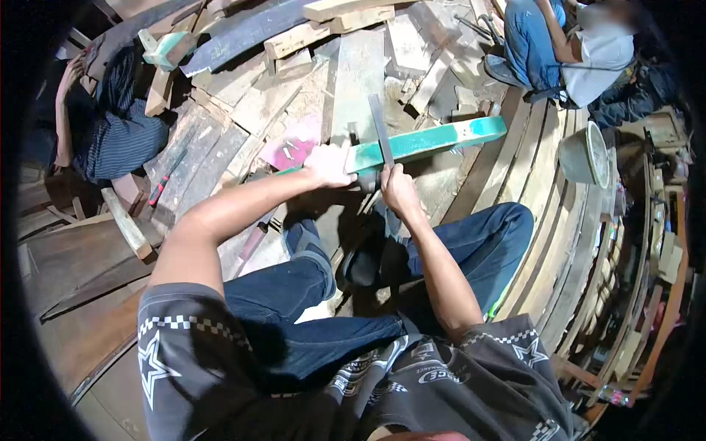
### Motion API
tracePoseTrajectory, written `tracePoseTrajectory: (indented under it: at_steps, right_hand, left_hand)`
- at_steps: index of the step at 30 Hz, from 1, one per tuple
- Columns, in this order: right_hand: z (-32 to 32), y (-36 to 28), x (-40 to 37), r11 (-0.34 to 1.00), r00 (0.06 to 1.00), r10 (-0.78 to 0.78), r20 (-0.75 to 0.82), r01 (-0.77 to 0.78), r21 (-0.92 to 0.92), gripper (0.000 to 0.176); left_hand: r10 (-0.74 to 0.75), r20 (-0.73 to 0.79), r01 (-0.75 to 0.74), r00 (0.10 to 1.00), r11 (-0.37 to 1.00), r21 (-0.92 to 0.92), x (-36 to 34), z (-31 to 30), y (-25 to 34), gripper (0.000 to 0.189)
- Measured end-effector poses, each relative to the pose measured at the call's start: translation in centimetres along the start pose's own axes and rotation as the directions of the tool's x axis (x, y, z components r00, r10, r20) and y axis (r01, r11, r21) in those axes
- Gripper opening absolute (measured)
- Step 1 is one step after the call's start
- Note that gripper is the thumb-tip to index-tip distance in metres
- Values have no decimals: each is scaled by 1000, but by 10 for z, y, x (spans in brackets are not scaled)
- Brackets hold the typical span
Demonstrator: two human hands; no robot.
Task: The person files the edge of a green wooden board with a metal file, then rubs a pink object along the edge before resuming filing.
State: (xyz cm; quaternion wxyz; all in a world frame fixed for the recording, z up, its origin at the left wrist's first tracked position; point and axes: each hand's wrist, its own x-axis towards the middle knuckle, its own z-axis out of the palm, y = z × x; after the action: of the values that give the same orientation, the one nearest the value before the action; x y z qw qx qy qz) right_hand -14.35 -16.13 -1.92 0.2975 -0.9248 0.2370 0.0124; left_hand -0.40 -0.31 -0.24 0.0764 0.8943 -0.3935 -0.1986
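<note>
A long green-painted wooden piece (441, 140) lies at a slant before me, its far end to the right. My left hand (329, 165) is closed round its left part. In my right hand (400, 189) is a flat, dark metal file (381, 128), gripped at its lower end. The file crosses over the green piece just right of my left hand and points away from me. The surface under the file is hidden.
One person (566, 55) sits at the upper right, another (121, 125) at the upper left. A bucket (585, 154) stands on the right by long planks (540, 162). A red-handled tool (159, 189) lies left. Wood scraps (287, 103) cover the ground ahead.
</note>
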Motion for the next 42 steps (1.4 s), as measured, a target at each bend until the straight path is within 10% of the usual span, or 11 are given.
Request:
tracePoseTrajectory:
  at_steps: [30, 33, 34, 35, 37, 38, 40, 42]
  right_hand:
    - [-2, -5, 0, 998, 1000, 25, -1, -25, 53, 41]
    - [1, 0, 0, 998, 998, -44, -41, 45, 41, 37]
    - [-3, 2, 0, 886, 923, -383, 30, 376, -270, 33]
    - [-2, -2, -1, 989, 990, -134, -45, 136, 51, 29]
    - [20, 30, 11, 942, 947, -321, -9, 319, -103, 29]
    - [4, 5, 4, 997, 1000, -15, -13, 16, 73, 32]
    - [24, 28, 14, 983, 983, -176, 61, 178, -40, 36]
    - [10, 4, 7, 999, 999, -22, 30, 22, 28, 40]
  left_hand:
    - [13, 2, -13, 1000, 1000, -6, -3, -7, 0, 86]
    - [11, 16, -11, 1000, 1000, 3, -3, -7, 2, 85]
    - [18, 29, -18, 999, 1000, 1, -3, -5, 3, 85]
    - [12, 29, -12, 1000, 1000, 7, -3, -8, 0, 85]
    - [17, 113, -14, 993, 999, -33, -4, -16, 5, 84]
    - [46, -26, -47, 999, 999, -25, 2, 3, -4, 83]
    - [59, -23, -60, 998, 997, -46, -3, 4, -11, 88]
    - [121, -15, -122, 993, 990, -70, -1, 3, -19, 92]
